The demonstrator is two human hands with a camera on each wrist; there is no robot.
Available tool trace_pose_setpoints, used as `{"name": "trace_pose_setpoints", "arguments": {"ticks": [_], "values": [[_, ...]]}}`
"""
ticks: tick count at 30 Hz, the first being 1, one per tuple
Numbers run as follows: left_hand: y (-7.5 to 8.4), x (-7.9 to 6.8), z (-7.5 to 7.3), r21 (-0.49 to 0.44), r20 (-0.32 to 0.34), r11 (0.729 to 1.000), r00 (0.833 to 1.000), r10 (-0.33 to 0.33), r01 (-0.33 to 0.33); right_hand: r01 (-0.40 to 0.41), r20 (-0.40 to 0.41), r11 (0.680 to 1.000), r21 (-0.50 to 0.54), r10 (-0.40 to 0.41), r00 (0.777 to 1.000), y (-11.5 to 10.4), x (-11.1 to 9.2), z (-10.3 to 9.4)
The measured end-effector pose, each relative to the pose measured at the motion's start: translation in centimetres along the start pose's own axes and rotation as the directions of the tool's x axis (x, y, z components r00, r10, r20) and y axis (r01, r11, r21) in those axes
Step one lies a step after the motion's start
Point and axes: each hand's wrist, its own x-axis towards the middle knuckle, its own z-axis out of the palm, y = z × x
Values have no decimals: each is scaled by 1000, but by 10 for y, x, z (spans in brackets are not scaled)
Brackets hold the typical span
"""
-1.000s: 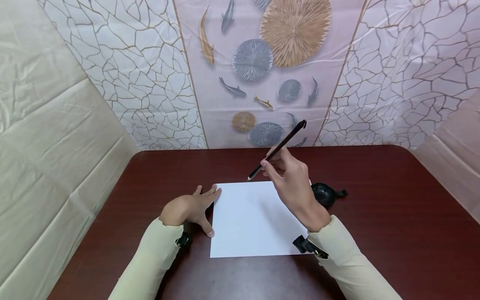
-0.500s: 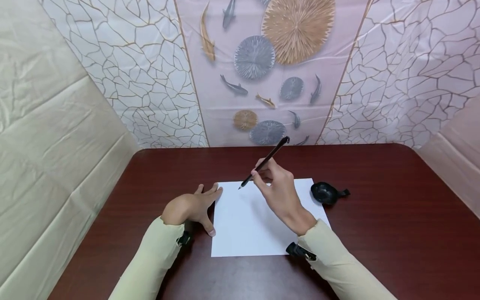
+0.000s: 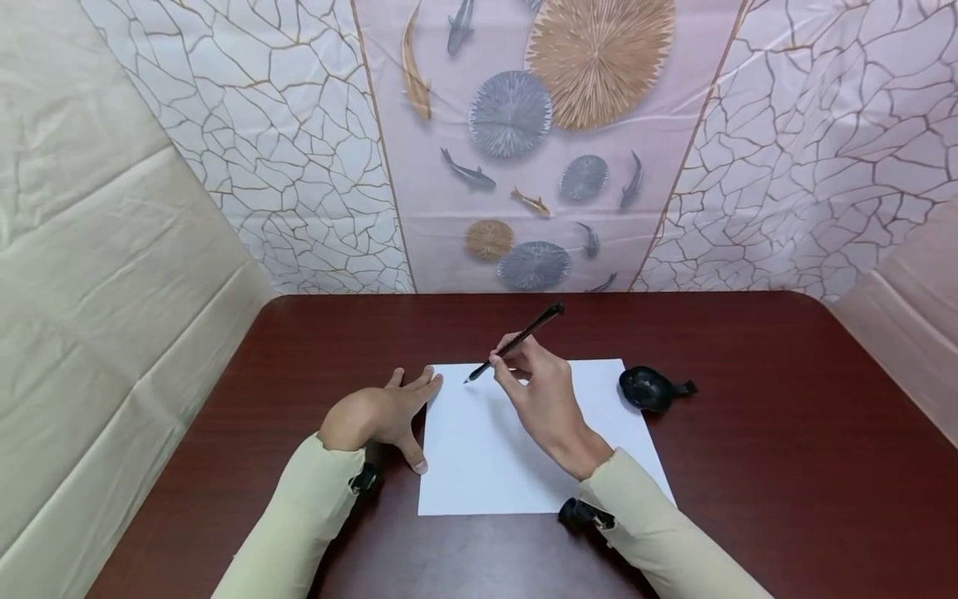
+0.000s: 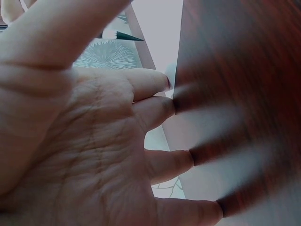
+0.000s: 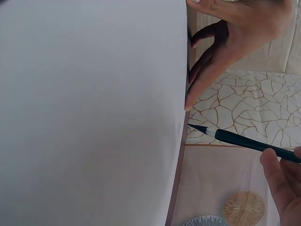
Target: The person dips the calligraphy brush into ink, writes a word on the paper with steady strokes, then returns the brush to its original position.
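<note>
The right hand (image 3: 542, 408) is clamped on a slim black-handled brush with a pale collar and dark pointed bristles (image 3: 524, 337), thumb and fingers pinching the shaft. The brush leans, handle end toward two o'clock, bristle tip toward eight; the tip hangs above a rectangular sheet of white paper (image 3: 479, 457), over its ten o'clock area and apart from its surface.

The left hand (image 3: 380, 416) lies at the sheet's nine o'clock side with fingers spread apart. Its forefinger tip is at the ten o'clock corner and its thumb lower down the same edge, while other fingertips rest on the glossy red-brown wooden counter (image 3: 771, 449).

At the sheet's two o'clock sits a small round glossy black dish with a stubby handle (image 3: 647, 389), the handle pointing to three. Cream long sleeves (image 3: 299, 512) cover both forearms. Toward twelve, beyond the counter, hangs a pink and white cloth backdrop printed with fish and gold and silver discs (image 3: 441, 200).
</note>
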Motion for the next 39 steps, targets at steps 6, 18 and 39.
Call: {"name": "trace_pose_setpoints", "arguments": {"ticks": [6, 18, 39], "values": [[0, -2, 2, -18, -17, 1000, 1000, -8, 8, -31, 11, 1000, -3, 31, 999, 0, 1, 1], [2, -3, 3, -14, -35, 1000, 999, 1, -2, -75, 34, 997, 18, 74, 997, 2, 0, 1], [-1, -1, -1, 2, -5, 1000, 1000, 7, -7, -12, -22, 1000, 2, 12, 1000, 2, 1, -1]]}}
